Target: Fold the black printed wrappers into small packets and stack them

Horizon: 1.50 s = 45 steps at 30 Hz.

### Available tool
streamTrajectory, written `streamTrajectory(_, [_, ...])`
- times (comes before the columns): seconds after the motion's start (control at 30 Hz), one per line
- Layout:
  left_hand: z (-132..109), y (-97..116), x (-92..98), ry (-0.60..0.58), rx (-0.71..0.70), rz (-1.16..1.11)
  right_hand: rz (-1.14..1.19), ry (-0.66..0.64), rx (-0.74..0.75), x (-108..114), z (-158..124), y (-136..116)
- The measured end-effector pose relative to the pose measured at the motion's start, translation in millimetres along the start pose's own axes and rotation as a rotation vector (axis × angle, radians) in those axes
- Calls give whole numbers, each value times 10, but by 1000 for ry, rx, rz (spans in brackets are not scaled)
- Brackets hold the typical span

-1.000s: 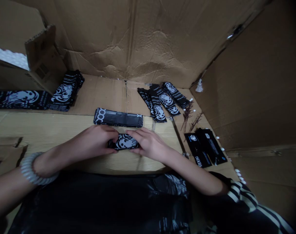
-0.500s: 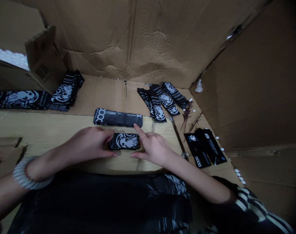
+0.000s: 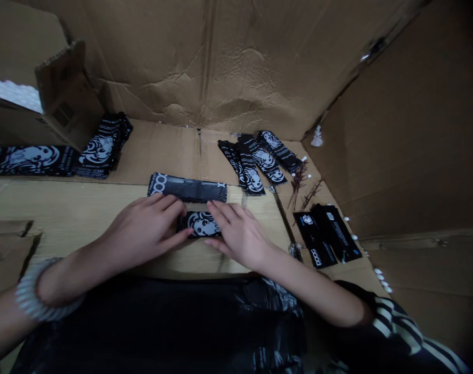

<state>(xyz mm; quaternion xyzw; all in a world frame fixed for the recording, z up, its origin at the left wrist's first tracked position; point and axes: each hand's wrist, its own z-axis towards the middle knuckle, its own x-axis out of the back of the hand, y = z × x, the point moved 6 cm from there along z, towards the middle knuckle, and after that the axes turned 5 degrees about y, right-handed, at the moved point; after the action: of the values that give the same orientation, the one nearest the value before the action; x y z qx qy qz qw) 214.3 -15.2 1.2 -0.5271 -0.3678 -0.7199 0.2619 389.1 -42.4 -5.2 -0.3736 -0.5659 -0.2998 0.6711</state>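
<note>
Black packet (image 3: 200, 224) under left hand (image 3: 143, 226) and right hand (image 3: 238, 232), second packet (image 3: 187, 188) above

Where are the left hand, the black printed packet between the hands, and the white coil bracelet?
Left hand (image 3: 143, 228): head view, point on the back of the hand.
Black printed packet (image 3: 201, 225): head view, point on the printed cartoon face.
White coil bracelet (image 3: 26, 293): head view, point on the coils at the left wrist.

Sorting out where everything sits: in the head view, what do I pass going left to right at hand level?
Coiled bracelet → left hand → black packet → right hand → black cards
</note>
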Motion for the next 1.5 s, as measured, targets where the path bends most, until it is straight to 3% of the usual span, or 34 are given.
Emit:
streamTrajectory(0.17, [-61, 263, -143, 109, -178, 165, -11, -41, -3, -172, 62, -76])
streamTrajectory(0.43, [-112, 245, -428, 149, -275, 293, -71, -174, -22, -451, 109, -62])
streamTrajectory(0.67, [-188, 111, -537, 82, -237, 178, -41, -200, -11, -475, 65, -48])
streamTrajectory(0.87, [-199, -34, -656, -117, -175, 36, -19, -195, 8, -450, 69, -43])
streamTrajectory(1.0, [-123, -75, -515, -226, -168, -90, -11, -147, 37, -453, 60, -9])
streamTrajectory(1.07, [-5, -148, -324, -156, -157, -154, 2, -117, 50, -435, 45, 19])
streamTrajectory(1.13, [165, -308, -103, -7, -82, -185, 24, -68, 67, -389, 30, 43])
streamTrajectory(1.2, [339, -489, 29, 66, -7, -119, 53, -18, 91, -328, 16, 60])
streamTrajectory(1.33, [572, -735, 0, -65, 96, 20, 114, 23, 127, -235, -20, 106])
streamTrajectory(1.5, [567, -788, -40, -158, 151, 104, 201, 9, 107, -132, -138, 248])
